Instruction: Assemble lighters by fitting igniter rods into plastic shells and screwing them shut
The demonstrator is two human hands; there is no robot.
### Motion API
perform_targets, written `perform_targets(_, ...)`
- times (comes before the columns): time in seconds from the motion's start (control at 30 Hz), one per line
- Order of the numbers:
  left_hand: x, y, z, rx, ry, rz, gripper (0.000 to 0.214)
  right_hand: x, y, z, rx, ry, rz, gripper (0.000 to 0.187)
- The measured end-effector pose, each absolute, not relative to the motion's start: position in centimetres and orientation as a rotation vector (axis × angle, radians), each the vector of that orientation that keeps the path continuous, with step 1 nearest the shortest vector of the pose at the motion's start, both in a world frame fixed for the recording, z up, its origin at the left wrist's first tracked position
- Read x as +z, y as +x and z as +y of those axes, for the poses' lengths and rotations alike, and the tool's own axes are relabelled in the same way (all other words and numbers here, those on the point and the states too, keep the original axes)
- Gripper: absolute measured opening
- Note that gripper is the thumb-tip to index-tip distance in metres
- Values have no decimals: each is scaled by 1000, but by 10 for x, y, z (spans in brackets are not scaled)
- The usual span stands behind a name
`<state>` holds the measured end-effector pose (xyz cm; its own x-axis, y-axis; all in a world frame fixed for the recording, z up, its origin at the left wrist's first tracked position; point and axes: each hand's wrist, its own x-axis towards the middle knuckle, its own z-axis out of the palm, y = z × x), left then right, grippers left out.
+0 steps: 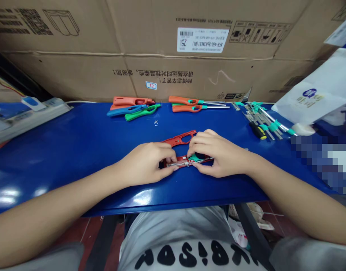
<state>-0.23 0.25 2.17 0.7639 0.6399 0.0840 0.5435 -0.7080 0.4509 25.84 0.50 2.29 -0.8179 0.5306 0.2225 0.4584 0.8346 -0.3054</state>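
Observation:
An open red lighter shell half [185,159] lies low over the blue table, with a clear tube-like insert [177,164] and a teal trigger piece [195,158] in it. My left hand [153,160] pinches the left end of this shell between thumb and fingers. At its right end, my right hand [214,152] is closed around the shell by the teal piece and a thin metal rod. Just behind lies the other red shell half [180,139], hollow side up, close to the fingers of both hands. My palms hide parts of the pieces.
At the back lie coloured lighter shells [133,107] and several orange lighters with metal rods [187,108]. To the right are metal rods with teal parts [270,120], a yellow-black screwdriver [257,130] and a white bag [311,90]. A cardboard box [150,49] stands behind; a power strip [46,113] sits left.

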Motion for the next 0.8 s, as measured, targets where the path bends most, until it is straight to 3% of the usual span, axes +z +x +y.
perform_targets(0.33,23,-1,0,435,2587,877,12,16,258,10,454,-770,-2708,11)
perform_targets(0.63,21,0,0,471,2564,835,15,15,257,10,186,-759,-2776,14)
perform_targets(0.8,20,-1,1,461,2611,842,16,16,257,9,247,-791,-2774,13)
